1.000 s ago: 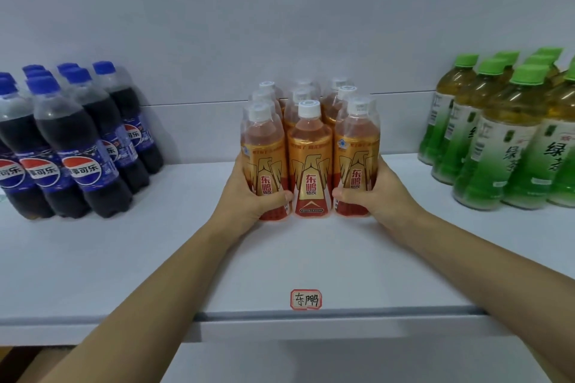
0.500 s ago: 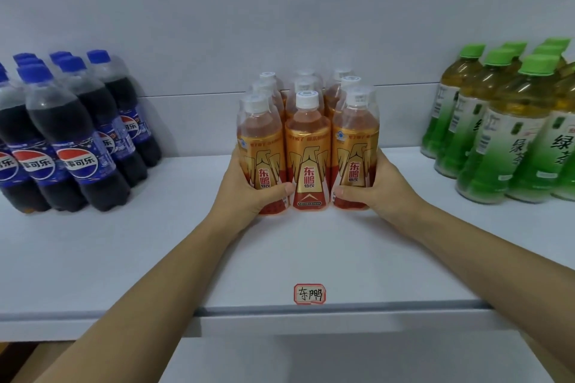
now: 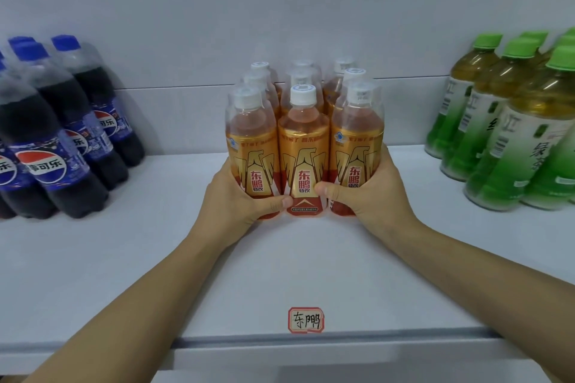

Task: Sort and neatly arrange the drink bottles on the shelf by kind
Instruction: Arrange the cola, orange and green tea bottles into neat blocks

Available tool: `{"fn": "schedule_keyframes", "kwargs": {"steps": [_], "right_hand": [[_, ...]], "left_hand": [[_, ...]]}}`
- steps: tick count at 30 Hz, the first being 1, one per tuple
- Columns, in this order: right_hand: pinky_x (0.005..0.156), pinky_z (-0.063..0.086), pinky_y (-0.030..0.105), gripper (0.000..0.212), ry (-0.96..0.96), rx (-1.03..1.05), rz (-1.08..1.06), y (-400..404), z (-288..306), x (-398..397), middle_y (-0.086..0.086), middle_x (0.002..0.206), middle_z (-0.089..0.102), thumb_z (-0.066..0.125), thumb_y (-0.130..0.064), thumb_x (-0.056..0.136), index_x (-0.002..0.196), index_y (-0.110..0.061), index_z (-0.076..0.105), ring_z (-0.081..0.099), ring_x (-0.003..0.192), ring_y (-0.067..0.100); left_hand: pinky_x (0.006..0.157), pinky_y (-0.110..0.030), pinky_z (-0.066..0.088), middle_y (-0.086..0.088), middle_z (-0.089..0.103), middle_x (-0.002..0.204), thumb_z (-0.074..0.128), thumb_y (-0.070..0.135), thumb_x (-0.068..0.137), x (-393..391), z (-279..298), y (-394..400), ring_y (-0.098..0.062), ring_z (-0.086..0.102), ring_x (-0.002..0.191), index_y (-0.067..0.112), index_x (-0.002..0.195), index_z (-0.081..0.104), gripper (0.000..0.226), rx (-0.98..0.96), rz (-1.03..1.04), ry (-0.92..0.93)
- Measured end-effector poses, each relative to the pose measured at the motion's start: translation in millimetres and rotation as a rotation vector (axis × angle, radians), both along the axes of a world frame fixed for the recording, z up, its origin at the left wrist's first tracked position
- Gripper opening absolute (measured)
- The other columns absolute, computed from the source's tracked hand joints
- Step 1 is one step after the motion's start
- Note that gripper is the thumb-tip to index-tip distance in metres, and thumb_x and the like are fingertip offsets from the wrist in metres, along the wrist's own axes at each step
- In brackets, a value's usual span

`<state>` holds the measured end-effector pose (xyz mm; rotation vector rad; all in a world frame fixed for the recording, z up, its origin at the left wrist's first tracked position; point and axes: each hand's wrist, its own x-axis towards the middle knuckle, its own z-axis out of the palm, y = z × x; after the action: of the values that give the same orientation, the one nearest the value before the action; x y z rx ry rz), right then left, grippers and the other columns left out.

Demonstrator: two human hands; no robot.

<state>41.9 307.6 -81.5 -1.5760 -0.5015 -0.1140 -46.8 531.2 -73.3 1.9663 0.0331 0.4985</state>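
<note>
behind the front row of orange bottles [image 3: 303, 146], the back rows show only caps and shoulders. the left hand [image 3: 236, 199] and right hand [image 3: 370, 193] cover the outer bottles' lower labels; their fingers are hidden. left of the orange bottles, the colas [image 3: 62, 134] are blurred and cut by the edge; right, the green teas [image 3: 510, 134] likewise.

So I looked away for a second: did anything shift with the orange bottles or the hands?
Both thumbs slid inward across the front row: the left hand and right hand now nearly meet at the middle bottle. The orange bottles stay clasped on the shelf; cola and green tea unchanged.
</note>
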Motion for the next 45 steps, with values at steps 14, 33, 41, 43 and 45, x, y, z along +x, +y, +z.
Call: {"fn": "schedule_keyframes", "kwargs": {"steps": [14, 33, 41, 43, 45], "right_hand": [[0.124, 0.023, 0.047, 0.079, 0.31, 0.241, 0.038, -21.7, 43.0, 30.2, -0.005, 0.162, 0.038, 0.031, -0.071, 0.096, 0.159, -0.025, 0.03, 0.037, 0.147, 0.011], [0.095, 0.054, 0.046, 0.056, 0.544, 0.512, 0.522, 14.0, 28.0, 60.5, 0.011, 0.112, 0.074, 0.043, -0.062, 0.099, 0.107, -0.019, 0.078, 0.069, 0.11, 0.031], [0.093, 0.054, 0.044, 0.057, 0.549, 0.569, 0.482, 15.8, 26.3, 60.5, 0.011, 0.106, 0.075, 0.042, -0.06, 0.1, 0.103, -0.017, 0.079, 0.07, 0.105, 0.03], [0.093, 0.054, 0.044, 0.059, 0.547, 0.584, 0.474, 16.4, 25.8, 62.4, 0.012, 0.11, 0.075, 0.039, -0.06, 0.101, 0.107, -0.016, 0.079, 0.07, 0.107, 0.031], [0.091, 0.055, 0.044, 0.06, 0.543, 0.564, 0.454, 16.2, 25.9, 63.6, 0.013, 0.111, 0.075, 0.039, -0.061, 0.101, 0.107, -0.017, 0.079, 0.07, 0.107, 0.031]], "left_hand": [[0.12, -0.05, 0.034, -0.002, 0.06, 0.146, 0.019, 0.076, 0.098, 11.7, 34.3, 13.8, -0.021, 0.054, 0.137, 0.021, 0.151, 0.049, 0.082, -0.746, -0.041, 0.066], [0.078, -0.035, 0.061, -0.007, 0.079, 0.105, 0.037, 0.06, 0.1, 55.4, 19.5, 13.7, -0.022, 0.076, 0.099, 0.027, 0.094, 0.085, 0.058, -0.879, -0.175, 0.021], [0.075, -0.034, 0.061, -0.005, 0.08, 0.105, 0.03, 0.062, 0.103, 57.2, 18.6, 16.2, -0.02, 0.077, 0.098, 0.029, 0.092, 0.085, 0.065, -0.836, -0.218, 0.038], [0.077, -0.035, 0.061, -0.006, 0.079, 0.108, 0.03, 0.063, 0.103, 57.5, 18.4, 16.8, -0.021, 0.076, 0.101, 0.029, 0.094, 0.085, 0.065, -0.824, -0.229, 0.033], [0.079, -0.037, 0.061, -0.008, 0.078, 0.112, 0.029, 0.063, 0.103, 56.7, 18.9, 16.8, -0.023, 0.075, 0.104, 0.028, 0.097, 0.085, 0.066, -0.832, -0.225, 0.036]]}}
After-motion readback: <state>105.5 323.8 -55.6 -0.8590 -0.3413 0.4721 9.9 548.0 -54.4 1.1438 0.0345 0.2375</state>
